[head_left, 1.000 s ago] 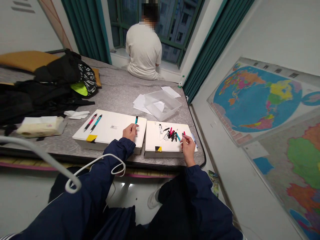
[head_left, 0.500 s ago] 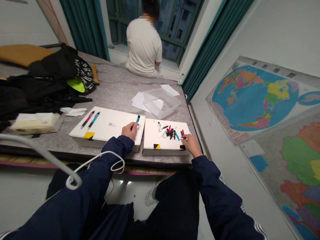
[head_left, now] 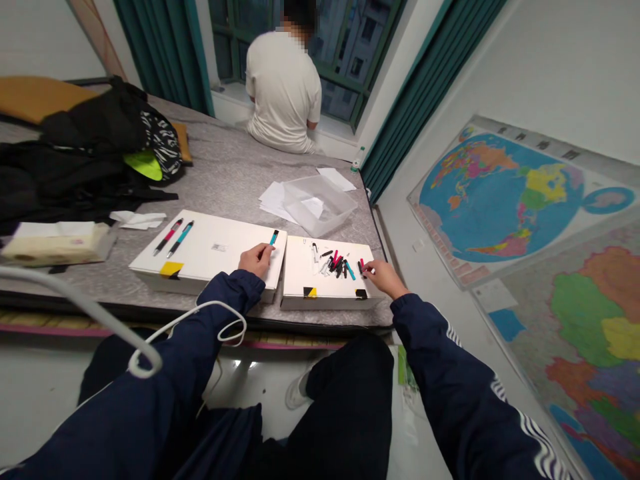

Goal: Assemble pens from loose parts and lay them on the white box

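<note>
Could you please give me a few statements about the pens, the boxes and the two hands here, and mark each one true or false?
1. The left hand holds a teal pen over the larger white box. True.
2. The right hand is at the pile of pen parts on the smaller white box. True.
3. Three finished pens lie at the far left of the larger white box. False: two lie there, a pink pen and a teal pen.
4. The clear plastic bin stands on the smaller white box. False: it stands on the grey mat behind the boxes.
5. The person in the pale shirt faces the window. True.
</note>
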Tool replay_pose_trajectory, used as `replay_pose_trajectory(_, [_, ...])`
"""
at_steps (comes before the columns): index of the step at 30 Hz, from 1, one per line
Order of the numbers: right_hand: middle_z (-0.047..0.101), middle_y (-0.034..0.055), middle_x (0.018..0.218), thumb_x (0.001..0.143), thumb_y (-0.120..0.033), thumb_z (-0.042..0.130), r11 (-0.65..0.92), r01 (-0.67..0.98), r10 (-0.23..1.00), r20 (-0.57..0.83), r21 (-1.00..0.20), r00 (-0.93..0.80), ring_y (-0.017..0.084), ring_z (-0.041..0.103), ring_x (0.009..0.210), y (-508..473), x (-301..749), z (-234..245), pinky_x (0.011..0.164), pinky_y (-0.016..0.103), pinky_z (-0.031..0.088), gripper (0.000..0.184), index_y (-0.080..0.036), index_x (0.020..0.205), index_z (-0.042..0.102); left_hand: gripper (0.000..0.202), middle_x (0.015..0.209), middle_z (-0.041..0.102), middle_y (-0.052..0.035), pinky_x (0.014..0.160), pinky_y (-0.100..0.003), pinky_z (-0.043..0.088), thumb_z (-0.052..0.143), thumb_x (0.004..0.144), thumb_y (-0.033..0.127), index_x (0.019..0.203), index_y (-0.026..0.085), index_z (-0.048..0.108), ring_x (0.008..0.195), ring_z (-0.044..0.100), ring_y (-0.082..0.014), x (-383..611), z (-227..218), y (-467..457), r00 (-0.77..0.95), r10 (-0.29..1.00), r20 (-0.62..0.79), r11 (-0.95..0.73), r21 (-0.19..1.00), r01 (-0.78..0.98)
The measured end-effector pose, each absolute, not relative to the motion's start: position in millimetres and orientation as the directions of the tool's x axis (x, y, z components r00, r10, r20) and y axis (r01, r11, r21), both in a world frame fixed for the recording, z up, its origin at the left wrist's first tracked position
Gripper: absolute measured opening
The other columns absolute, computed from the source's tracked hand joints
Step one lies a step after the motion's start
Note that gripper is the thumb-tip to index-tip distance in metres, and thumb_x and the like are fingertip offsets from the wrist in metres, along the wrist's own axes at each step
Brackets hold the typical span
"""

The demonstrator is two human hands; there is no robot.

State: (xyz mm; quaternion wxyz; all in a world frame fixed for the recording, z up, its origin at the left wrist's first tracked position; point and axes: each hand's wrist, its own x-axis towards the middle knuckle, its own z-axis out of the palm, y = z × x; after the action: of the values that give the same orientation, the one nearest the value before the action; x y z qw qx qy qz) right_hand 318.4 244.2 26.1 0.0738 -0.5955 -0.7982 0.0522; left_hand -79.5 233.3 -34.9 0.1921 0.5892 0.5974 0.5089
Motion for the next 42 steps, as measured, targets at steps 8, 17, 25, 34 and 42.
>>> replay_pose_trajectory(8, [0.071,0.0089,0.095,0.086,-0.016,0.058,0.318,0.939,0.948,0.039,-0.134,-0.315,0.02,0.064,0.09,242.4,284.9,2.0,0.08,0.026,0.043,0.019,-0.019,0.097,0.073,0.037,0.051,0.06,0.0026,0.05,-0.023,0.039,0.04,0.094,0.042,0.099,0.023,0.071,0.046,0.053,-0.0134,-79.9,-34.3,229.7,-0.177,0.917,0.357,-0.221,0.825,0.52])
replay_pose_trajectory(17, [0.065,0.011,0.105,0.091,-0.022,0.054,0.394,0.89,0.912,0.219,-0.228,-0.347,0.021,0.061,0.096,240.8,272.5,13.0,0.089,0.032,0.045,0.025,-0.016,0.111,0.067,0.038,0.053,0.06,0.0023,0.051,-0.023,0.038,0.042,0.093,0.045,0.097,0.021,0.071,0.049,0.054,-0.0137,-81.7,-38.9,232.6,-0.164,0.926,0.339,-0.204,0.818,0.538])
replay_pose_trajectory(25, [0.034,0.0151,0.15,0.092,-0.035,0.053,0.628,0.751,0.778,0.185,-0.205,-0.601,0.03,0.033,0.137,219.9,251.7,-3.1,0.112,0.047,0.029,0.055,-0.018,0.143,0.043,0.04,0.054,0.06,0.0016,0.051,-0.024,0.038,0.041,0.093,0.046,0.096,0.02,0.071,0.05,0.054,-0.0142,-81.4,-38.8,232.5,-0.164,0.931,0.326,-0.184,0.808,0.56])
replay_pose_trajectory(34, [0.038,0.0147,0.149,0.094,-0.031,0.046,0.504,0.811,0.864,0.152,-0.296,-0.481,0.026,0.038,0.136,220.8,282.5,-12.8,0.112,0.042,0.033,0.051,-0.014,0.142,0.044,0.039,0.054,0.061,0.0012,0.053,-0.024,0.04,0.042,0.092,0.045,0.096,0.02,0.072,0.051,0.056,-0.0146,-81.0,-35.0,231.3,-0.161,0.934,0.318,-0.177,0.806,0.564])
replay_pose_trajectory(42, [0.058,0.0147,0.121,0.092,-0.024,0.05,0.488,0.834,0.869,0.236,-0.259,-0.435,0.025,0.052,0.117,220.2,271.8,1.7,0.104,0.041,0.037,0.029,-0.015,0.117,0.063,0.039,0.054,0.061,0.001,0.055,-0.024,0.04,0.043,0.092,0.045,0.096,0.02,0.072,0.052,0.057,-0.0154,-80.6,-34.8,231.0,-0.166,0.933,0.318,-0.17,0.799,0.576])
